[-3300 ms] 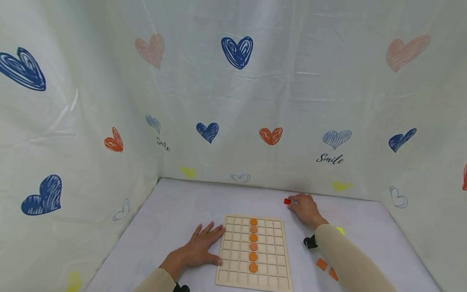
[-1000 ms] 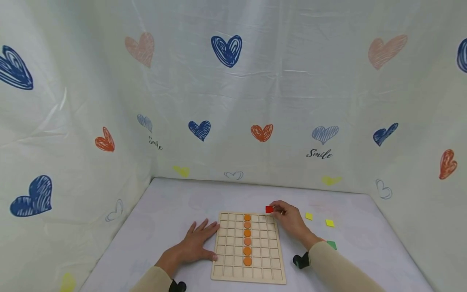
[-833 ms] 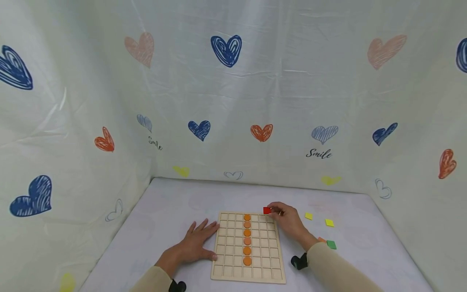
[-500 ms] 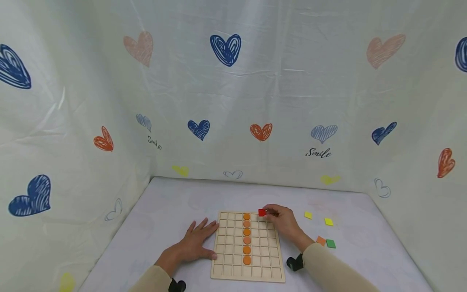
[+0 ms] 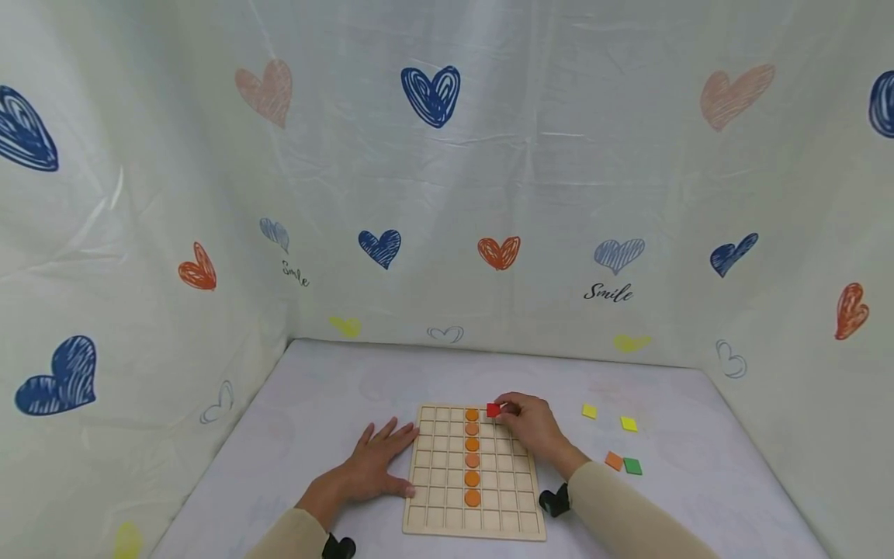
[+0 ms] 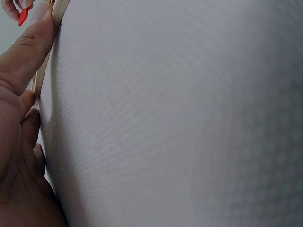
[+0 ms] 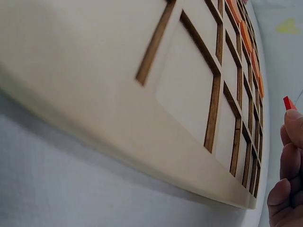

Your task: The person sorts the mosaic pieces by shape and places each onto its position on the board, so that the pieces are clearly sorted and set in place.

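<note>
A wooden grid board (image 5: 447,522) lies on the table, with several round orange discs (image 5: 472,460) in one column of its squares. My right hand (image 5: 534,425) pinches a small red square tile (image 5: 493,410) over the board's far row, just right of the top disc. In the right wrist view the red tile (image 7: 288,103) sticks up from the fingertips, apart from the board there. My left hand (image 5: 370,470) rests with spread fingers along the board's left edge, thumb touching it. The left wrist view shows that thumb (image 6: 29,54) against the edge.
Right of the board lie two yellow tiles, one nearer (image 5: 590,411) and one farther right (image 5: 628,424). Below them an orange tile (image 5: 614,461) sits beside a green tile (image 5: 632,466). A white curtain (image 5: 447,194) with printed hearts stands behind the table.
My right hand has carried the red tile left from the table beyond the board to over its far row. The orange and green tiles have come out from behind my sleeve. My left hand stays.
</note>
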The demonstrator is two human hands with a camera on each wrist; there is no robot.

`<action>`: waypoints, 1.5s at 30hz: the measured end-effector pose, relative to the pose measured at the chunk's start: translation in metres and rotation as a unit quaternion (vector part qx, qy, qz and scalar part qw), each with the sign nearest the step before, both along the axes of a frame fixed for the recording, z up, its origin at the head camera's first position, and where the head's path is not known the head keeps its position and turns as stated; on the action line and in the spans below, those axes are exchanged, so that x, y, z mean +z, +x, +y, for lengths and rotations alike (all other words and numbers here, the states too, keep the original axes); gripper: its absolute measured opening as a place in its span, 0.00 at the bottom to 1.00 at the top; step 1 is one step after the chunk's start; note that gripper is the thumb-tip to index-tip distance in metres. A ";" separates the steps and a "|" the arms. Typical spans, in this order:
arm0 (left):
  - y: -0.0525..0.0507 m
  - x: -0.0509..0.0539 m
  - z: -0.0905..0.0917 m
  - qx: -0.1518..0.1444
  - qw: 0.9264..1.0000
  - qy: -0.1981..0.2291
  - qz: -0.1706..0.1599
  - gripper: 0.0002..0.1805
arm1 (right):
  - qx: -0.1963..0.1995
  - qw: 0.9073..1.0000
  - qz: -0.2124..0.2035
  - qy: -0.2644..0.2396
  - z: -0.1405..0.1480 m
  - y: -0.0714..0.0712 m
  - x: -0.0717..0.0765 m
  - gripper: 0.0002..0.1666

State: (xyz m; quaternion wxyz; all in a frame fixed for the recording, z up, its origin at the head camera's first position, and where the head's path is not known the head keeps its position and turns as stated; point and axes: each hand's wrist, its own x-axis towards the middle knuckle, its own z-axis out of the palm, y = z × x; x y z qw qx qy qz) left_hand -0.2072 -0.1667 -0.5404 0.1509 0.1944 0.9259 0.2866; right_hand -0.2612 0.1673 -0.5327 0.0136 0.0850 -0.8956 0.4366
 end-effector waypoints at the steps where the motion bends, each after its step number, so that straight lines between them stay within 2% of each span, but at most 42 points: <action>1: 0.000 0.000 0.000 0.000 1.000 0.000 0.000 0.60 | 0.001 1.000 0.000 0.002 0.000 -0.001 0.000 0.13; 14: 0.002 0.001 0.000 0.002 1.000 0.008 0.001 0.60 | 0.016 0.999 0.010 0.038 -0.007 -0.010 -0.010 0.11; 22: 0.001 0.000 -0.001 0.001 1.000 0.006 0.004 0.60 | 0.019 0.998 0.014 0.054 -0.012 -0.011 -0.008 0.10; 34: 0.003 0.006 0.001 0.005 1.000 0.012 -0.004 0.59 | 0.026 0.998 0.004 0.056 -0.013 -0.011 -0.005 0.10; 45: 0.002 0.003 0.000 0.004 1.000 0.015 0.000 0.60 | 0.026 0.998 -0.001 0.058 -0.013 -0.012 -0.006 0.13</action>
